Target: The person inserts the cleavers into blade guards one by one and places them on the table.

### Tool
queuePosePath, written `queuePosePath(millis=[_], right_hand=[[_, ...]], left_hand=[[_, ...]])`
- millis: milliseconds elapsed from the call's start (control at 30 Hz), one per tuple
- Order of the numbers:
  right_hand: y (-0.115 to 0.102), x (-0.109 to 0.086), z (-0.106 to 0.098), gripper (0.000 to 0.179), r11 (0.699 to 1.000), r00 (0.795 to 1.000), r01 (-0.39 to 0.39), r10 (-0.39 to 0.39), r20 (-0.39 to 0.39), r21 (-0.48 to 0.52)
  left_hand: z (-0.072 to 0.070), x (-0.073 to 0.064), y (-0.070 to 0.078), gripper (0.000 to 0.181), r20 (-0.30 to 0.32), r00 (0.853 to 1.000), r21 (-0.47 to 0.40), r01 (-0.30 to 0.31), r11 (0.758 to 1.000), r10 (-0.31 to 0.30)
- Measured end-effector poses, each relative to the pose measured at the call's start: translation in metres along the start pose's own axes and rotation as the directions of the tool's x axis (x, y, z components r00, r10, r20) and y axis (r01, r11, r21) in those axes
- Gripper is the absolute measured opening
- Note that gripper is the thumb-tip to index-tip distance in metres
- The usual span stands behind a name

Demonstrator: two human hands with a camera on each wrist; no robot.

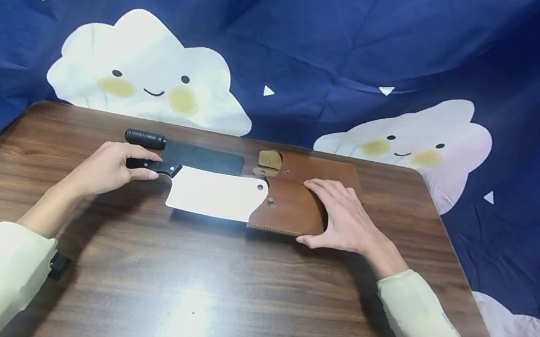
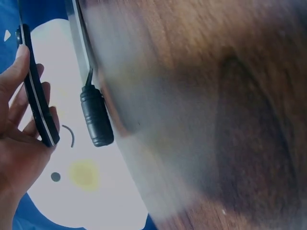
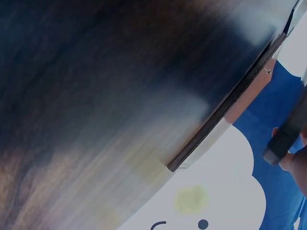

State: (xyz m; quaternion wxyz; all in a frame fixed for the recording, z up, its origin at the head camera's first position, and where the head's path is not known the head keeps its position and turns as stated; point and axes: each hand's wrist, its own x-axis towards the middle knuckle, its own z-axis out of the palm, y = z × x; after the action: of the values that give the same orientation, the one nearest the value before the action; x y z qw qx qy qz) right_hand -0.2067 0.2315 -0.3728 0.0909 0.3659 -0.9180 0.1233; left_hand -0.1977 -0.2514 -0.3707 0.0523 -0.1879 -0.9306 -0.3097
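Note:
My left hand (image 1: pixel 111 167) pinches the black riveted handle (image 1: pixel 151 165) of a cleaver, whose broad, bright blade (image 1: pixel 215 194) points right. In the left wrist view, thumb and fingers lie on opposite sides of that handle (image 2: pixel 41 100). A brown leather knife sheath (image 1: pixel 290 210) with a snap and stitched edge is held by my right hand (image 1: pixel 347 219), thumb at the near edge and fingers at the far edge. The blade's end lies right at the sheath's left opening. In the right wrist view, the sheath's dark edge (image 3: pixel 290 127) shows beside my fingers.
Behind the held cleaver lies a second, dark-bladed cleaver (image 1: pixel 202 158) with a round ribbed black handle (image 1: pixel 145 139). Another brown sheath (image 1: pixel 325 169) with an unfastened flap (image 1: pixel 269 159) lies to its right. All are on a wooden table (image 1: pixel 250 295) before a blue cloud-patterned curtain (image 1: pixel 302 32).

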Motion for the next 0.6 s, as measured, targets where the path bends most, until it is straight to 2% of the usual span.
queuePosePath(millis=[200, 467, 600], right_hand=[[-0.0006, -0.0014, -0.0009, 0.111, 1.000, 1.000, 0.011, -0.011, -0.013, -0.008], [-0.0015, -0.0015, 0.0002, 0.112, 0.999, 0.998, 0.049, -0.049, -0.050, -0.015], [-0.0025, -0.0011, 0.0008, 0.111, 0.998, 0.995, 0.067, -0.068, -0.073, -0.007]], left_hand=[[0.0008, -0.0006, 0.0005, 0.032, 0.017, 1.000, -0.018, 0.007, 1.000, -0.007], [0.0013, 0.0001, 0.0045, 0.032, -0.014, 1.000, -0.061, 0.000, 0.998, -0.001], [0.0025, 0.0017, 0.0069, 0.034, -0.029, 0.999, -0.055, 0.038, 0.998, -0.039]])
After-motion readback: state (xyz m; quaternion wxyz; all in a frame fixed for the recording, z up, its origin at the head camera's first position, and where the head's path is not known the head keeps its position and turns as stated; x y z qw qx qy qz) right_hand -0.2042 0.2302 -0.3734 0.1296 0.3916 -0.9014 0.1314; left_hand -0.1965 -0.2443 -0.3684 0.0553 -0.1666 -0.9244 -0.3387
